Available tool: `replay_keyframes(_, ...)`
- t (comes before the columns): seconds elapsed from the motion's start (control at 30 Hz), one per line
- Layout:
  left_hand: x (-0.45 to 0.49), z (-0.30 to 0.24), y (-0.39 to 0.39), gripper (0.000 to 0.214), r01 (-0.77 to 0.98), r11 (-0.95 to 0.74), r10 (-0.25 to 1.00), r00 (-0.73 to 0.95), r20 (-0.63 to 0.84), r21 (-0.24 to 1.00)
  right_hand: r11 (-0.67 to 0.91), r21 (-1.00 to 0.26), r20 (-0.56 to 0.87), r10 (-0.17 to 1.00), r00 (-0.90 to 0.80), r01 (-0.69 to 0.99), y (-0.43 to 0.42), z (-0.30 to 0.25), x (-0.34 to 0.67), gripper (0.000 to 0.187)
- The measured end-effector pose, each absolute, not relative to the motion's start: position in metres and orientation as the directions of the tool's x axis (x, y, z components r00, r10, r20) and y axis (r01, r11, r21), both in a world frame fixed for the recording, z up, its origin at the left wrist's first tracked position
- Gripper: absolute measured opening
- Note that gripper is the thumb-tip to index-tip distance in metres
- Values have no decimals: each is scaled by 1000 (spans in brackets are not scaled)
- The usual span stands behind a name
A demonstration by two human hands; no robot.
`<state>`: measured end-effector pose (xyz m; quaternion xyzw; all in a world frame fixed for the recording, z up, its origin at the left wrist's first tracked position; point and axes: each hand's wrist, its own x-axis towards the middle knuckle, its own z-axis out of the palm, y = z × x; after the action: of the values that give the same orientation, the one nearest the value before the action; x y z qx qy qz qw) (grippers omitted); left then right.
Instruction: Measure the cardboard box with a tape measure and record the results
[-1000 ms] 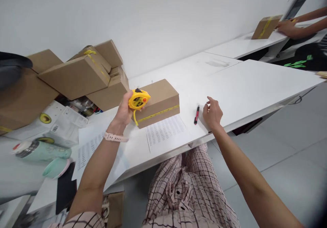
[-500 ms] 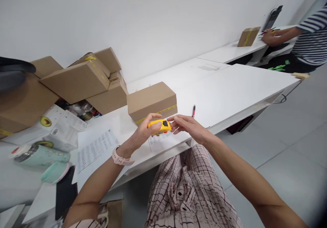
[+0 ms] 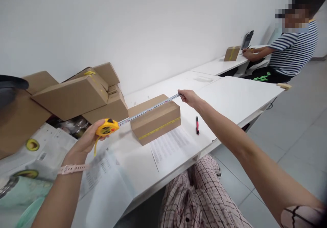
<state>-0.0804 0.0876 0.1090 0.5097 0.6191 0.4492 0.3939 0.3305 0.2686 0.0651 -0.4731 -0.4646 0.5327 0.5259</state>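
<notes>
While the left hand (image 3: 87, 141) grips the yellow tape measure (image 3: 106, 128) at the lower left of the frame, the right hand (image 3: 189, 96) pinches the end of its tape (image 3: 150, 109) just right of the middle. The tape is a thin, stiff, white band with tiny marks. It is pulled out straight over the top of the box (image 3: 155, 119). I cannot tell if it touches the lid.

The box sits in the middle of the frame on a smooth white table (image 3: 230, 95). It is brown cardboard, shaped like a low block, with a yellow strip along its side. It is shut, so what is inside is hidden.

A printed sheet (image 3: 171, 146) lies flat just below the box. A red and black pen (image 3: 197, 125) lies to its right. More brown boxes (image 3: 74, 96), all shut, are piled at the upper left. At the upper right a person in a striped top (image 3: 293, 50) sits at a far desk by a small box (image 3: 232, 53).
</notes>
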Motion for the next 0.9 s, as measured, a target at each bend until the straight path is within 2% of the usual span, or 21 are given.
replay_keyframes(0.23,-127,76,108,44,167,224,941,-293,-169,960,-59,-993,-58,998,21,102,285,33,303,25)
replay_keyframes(0.37,-117,77,129,44,165,197,966,-203,-163,966,-73,-967,-108,986,-130,244,275,35,300,36)
replay_keyframes(0.47,-103,80,144,46,183,173,980,-131,-150,968,-99,-968,-151,964,-220,228,276,33,301,43)
replay_keyframes(0.57,-93,81,154,51,217,155,986,-100,-137,964,-122,-971,-170,958,-232,208,279,27,301,47)
replay_keyframes(0.8,-89,81,151,52,253,190,981,-97,-170,949,-93,-954,-146,974,-171,285,278,30,301,43)
replay_keyframes(0.9,-87,82,151,53,298,183,983,-77,-167,937,12,-906,-58,987,-153,424,278,37,298,46)
